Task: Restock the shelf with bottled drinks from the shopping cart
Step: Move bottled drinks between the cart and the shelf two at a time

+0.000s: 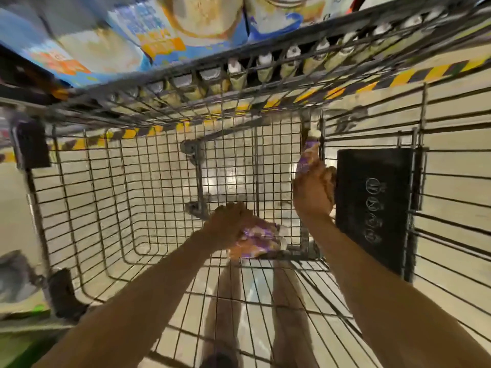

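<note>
while the person leaned over the shopping cart [101, 208], both bare arms reached down into its wire basket. the left hand [231, 224] was closed over a purple-labelled bottle [261, 240] lying on its side near the basket's near edge, with what looked like a second bottle pressed against it, though the blur made that hard to settle. the right hand [313, 192] was wrapped around another purple bottle [308, 155], held upright against the right-hand wall of the basket, its pale cap pointing toward the far end. just beside that hand, a black plastic flap [374, 205] with faint round symbols hung on the cart's folding wire panel.

apart from those bottles the basket floor showed only bare wire, and through the mesh i could see pale glossy floor tiles [228, 176] and the cart's frame and a wheel. beyond the far rim stood the shelf [265, 83], its low front edged by a strip of yellow-and-black hazard tape [414, 74]. a row of bottles with white caps [265, 62] was lined up along it, seen through the wire. above them sat large blue and orange cartons [148, 35], badly smeared by motion. the person's legs showed through the wire below.
</note>
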The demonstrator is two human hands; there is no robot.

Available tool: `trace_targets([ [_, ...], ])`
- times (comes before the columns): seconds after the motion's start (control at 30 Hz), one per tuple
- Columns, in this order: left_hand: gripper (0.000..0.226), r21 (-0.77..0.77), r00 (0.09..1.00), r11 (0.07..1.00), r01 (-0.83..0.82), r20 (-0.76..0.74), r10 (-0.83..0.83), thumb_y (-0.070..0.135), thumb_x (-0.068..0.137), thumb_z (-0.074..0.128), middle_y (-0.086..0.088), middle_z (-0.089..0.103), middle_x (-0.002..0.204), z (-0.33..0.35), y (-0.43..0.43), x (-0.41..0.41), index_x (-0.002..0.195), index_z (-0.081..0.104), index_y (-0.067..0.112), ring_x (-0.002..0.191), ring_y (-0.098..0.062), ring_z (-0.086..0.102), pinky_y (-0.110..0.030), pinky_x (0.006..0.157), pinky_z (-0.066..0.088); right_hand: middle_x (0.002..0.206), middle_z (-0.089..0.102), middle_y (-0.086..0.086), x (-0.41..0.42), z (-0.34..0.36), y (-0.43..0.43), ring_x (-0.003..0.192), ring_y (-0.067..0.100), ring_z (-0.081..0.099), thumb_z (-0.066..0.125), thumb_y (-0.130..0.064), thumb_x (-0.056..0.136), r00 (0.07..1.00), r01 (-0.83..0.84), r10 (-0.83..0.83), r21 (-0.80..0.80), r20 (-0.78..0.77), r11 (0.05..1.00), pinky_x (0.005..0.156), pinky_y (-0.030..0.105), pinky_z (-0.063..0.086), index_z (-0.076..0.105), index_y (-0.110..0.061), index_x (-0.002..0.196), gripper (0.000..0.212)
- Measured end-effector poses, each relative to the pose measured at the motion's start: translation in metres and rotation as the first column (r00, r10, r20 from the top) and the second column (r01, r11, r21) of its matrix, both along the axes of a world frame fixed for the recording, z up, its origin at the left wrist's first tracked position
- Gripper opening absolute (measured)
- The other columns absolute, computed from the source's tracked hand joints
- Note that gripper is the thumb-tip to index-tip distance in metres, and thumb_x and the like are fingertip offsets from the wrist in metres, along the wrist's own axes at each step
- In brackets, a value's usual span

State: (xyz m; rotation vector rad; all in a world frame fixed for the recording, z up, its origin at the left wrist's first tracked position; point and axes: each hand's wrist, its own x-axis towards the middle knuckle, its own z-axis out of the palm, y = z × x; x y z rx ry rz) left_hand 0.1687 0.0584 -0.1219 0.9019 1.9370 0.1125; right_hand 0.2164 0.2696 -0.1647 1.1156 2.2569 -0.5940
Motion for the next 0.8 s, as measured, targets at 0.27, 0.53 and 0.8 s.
trace_targets([
  [0.27, 0.042, 0.041, 0.845, 0.845, -0.533, -0.013, 0.534, 0.028, 0.086, 0.076, 0.000, 0.055, 0.109, -0.016, -0.030, -0.009, 0.122, 0.054, 0.023, 0.100, -0.020, 0.060, -0.046, 0.085, 0.057, 0.133, 0.055, 0.020, -0.014, 0.003, -0.011, 0.124, 0.038, 0.055, 0.067, -0.023, 0.088, 0.983, 0.157, -0.162, -0.060, -0.085, 0.986, 0.104, 0.049, 0.050, 0.042, -0.004, 0.140, 0.060],
  [0.53, 0.045, -0.116, 0.201, 0.307, -0.945, 0.534, 0.821, -0.001, 0.085, 0.071, -0.023, 0.065, 0.109, 0.045, -0.039, -0.026, 0.125, 0.050, 0.000, 0.085, -0.019, 0.071, -0.040, 0.073, 0.063, 0.104, 0.075, -0.003, 0.003, 0.053, -0.010, 0.087, 0.015, 0.076, 0.087, -0.038, 0.077, 0.878, 0.339, -0.471, -0.582, -0.088, 0.740, 0.077, 0.039, 0.065, 0.064, -0.027, 0.119, 0.050],
  [0.8, 0.064, -0.133, -0.027, 0.127, -0.983, 0.789, 0.614, 0.013, 0.073, 0.082, -0.012, 0.072, 0.107, 0.187, -0.057, -0.046, 0.131, 0.057, 0.005, 0.089, -0.027, 0.072, -0.030, 0.065, 0.061, 0.105, 0.078, -0.003, -0.002, 0.218, -0.036, 0.104, 0.026, 0.072, 0.086, -0.011, 0.074, 0.789, 0.216, -0.588, -0.816, -0.177, 0.536, 0.091, 0.044, 0.059, 0.070, -0.031, 0.110, 0.044],
])
